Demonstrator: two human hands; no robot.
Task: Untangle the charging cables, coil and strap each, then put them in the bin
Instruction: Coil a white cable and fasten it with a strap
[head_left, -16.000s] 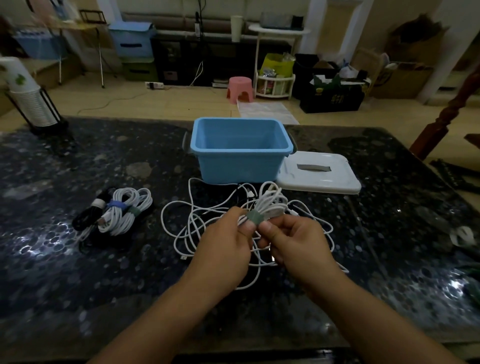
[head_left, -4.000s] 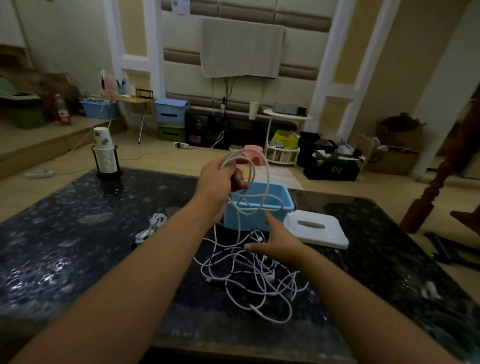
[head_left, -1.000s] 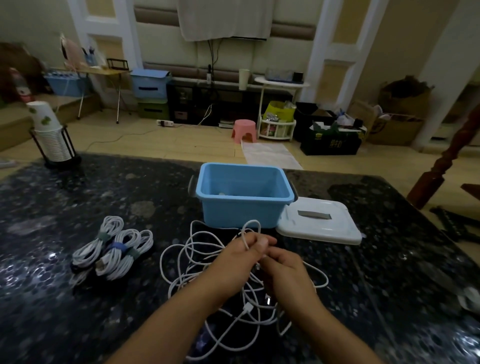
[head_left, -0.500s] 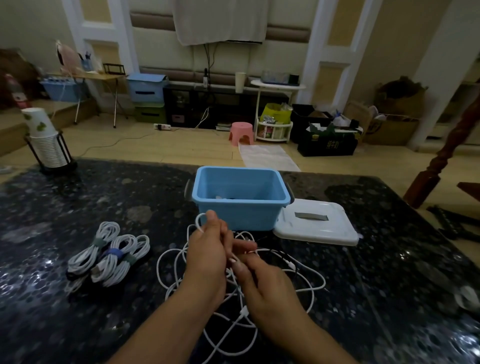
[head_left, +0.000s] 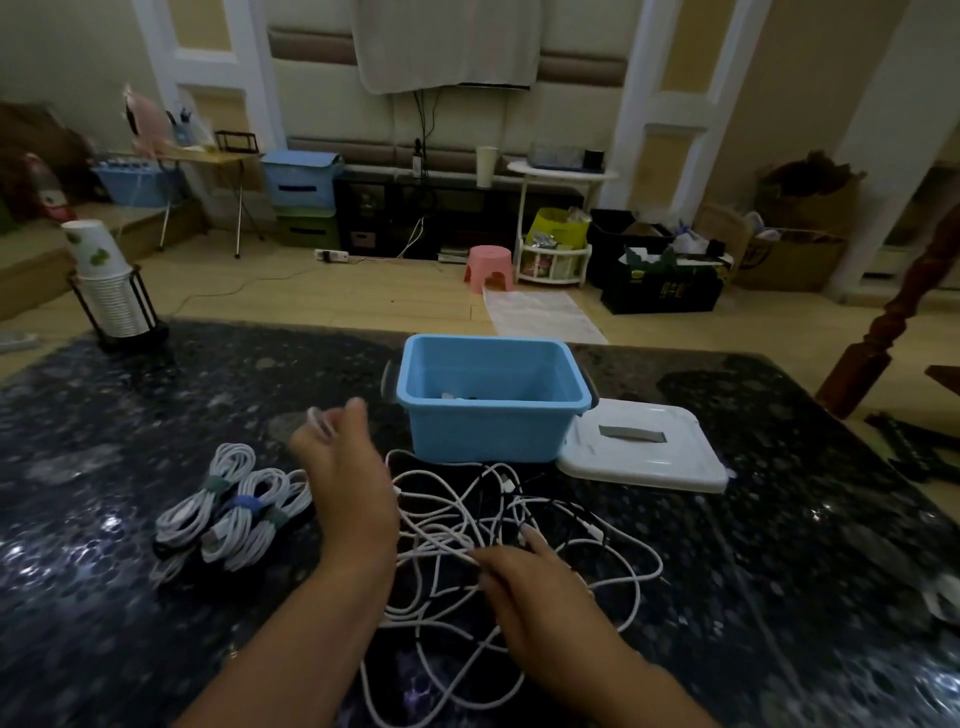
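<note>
A tangle of white charging cables (head_left: 524, 519) lies on the dark stone table in front of the blue bin (head_left: 488, 434). My left hand (head_left: 345, 483) is raised to the left of the tangle, blurred, and pinches a pale cable loop at its fingertips. My right hand (head_left: 535, 577) lies low on the tangle, index finger pointing forward, the other fingers curled over a white strand. Three coiled, strapped white cables (head_left: 234, 512) lie side by side to the left. Something small shows at the bottom of the bin.
The bin's white lid (head_left: 644, 457) lies flat on the table, touching the bin's right side. A black stand of paper cups (head_left: 111, 291) sits at the table's far left corner. A dark wooden post (head_left: 883, 332) rises past the right edge.
My left hand has swung left and away from the right one, taking a cable loop with it. My right hand has dropped lower onto the tangle. Earlier, one more strapped coil joined the left group.
</note>
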